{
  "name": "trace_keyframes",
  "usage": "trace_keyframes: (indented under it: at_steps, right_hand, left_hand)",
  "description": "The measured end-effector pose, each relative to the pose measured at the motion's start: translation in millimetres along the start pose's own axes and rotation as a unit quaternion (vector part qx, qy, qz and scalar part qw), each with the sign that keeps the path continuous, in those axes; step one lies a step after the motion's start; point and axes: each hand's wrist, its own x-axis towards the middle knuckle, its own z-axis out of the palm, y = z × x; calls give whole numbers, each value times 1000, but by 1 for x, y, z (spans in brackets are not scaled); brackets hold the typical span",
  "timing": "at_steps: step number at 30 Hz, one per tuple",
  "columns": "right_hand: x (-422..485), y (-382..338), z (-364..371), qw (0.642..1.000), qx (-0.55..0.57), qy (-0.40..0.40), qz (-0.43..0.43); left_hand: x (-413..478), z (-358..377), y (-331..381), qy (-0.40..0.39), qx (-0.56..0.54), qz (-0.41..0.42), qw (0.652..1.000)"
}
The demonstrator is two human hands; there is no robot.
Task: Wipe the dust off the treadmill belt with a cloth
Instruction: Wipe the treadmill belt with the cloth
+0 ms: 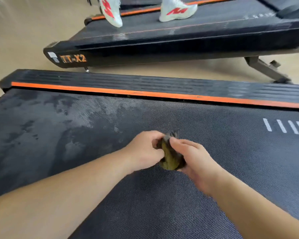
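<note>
**Two hands bunch a cloth above the treadmill belt**

Over the middle of the dark grey textured treadmill belt [162,195], the head view shows two bare hands meeting around one crumpled olive-green cloth [169,156]. The left hand [145,149] pinches the cloth's left side with curled fingers; the right hand [195,157] cups and grips it from the right and below. Whether the cloth touches the belt cannot be told. A pale tip of the cloth sticks up between the fingertips.

The belt's left part carries blotchy lighter and darker patches. Near the right edge, a row of short white stripes [283,125] is printed on it; at least five are in view before the frame cuts them off. One orange strip [145,92] runs along the belt's far edge, with a ribbed black side rail [128,80] behind it.

Beyond, on the beige floor [24,31], stands a second black treadmill [162,47], its end lettered "TT-X2" in orange. Two white shoes with red marks [178,9] stand on its belt.
</note>
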Motion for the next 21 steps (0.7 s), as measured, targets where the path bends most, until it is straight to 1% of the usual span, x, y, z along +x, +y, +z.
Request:
trace_keyframes:
  at_steps: [2, 4, 6, 7, 9, 10, 12, 14, 17, 19, 20, 21]
  right_hand:
    - [-24, 10, 7, 999, 37, -39, 9]
    - [-42, 22, 20, 999, 24, -28, 6]
    - [-55, 33, 38, 1000, 13, -14, 13]
    - [-61, 38, 48, 1000, 5, -25, 16]
    - [-67, 44, 66, 997, -37, -60, 10]
    - [-68, 46, 77, 996, -53, -78, 10]
    - [-72, 48, 95, 994, -64, -88, 14]
    - [-70, 53, 109, 996, -72, -54, 25]
    - [-66, 61, 129, 995, -86, -7, 43]
    - [-64, 64, 141, 995, -95, 19, 33]
    - [-64, 65, 147, 992, -119, 30, 17]
    - [-64, 67, 152, 983, -179, 39, -12]
  left_hand:
    - [-30, -7, -5, 28, -31, -25, 999]
    - [-57, -16, -15, 33, -71, -75, 994]
    - [-80, -22, -29, 16, -167, -135, 977]
    - [-93, -24, -37, 2, -209, -157, 965]
    - [-111, -24, -55, -18, -239, -179, 954]
    - [-120, -26, -65, -11, -246, -180, 952]
    - [-136, -32, -81, 45, -274, -185, 943]
    - [-150, -41, -98, 108, -326, -196, 919]
    - [-168, -64, -118, 171, -365, -204, 892]
    - [-177, -86, -124, 210, -350, -191, 893]
    - [-181, -97, -125, 228, -317, -180, 903]
    - [-185, -108, -125, 246, -271, -162, 916]
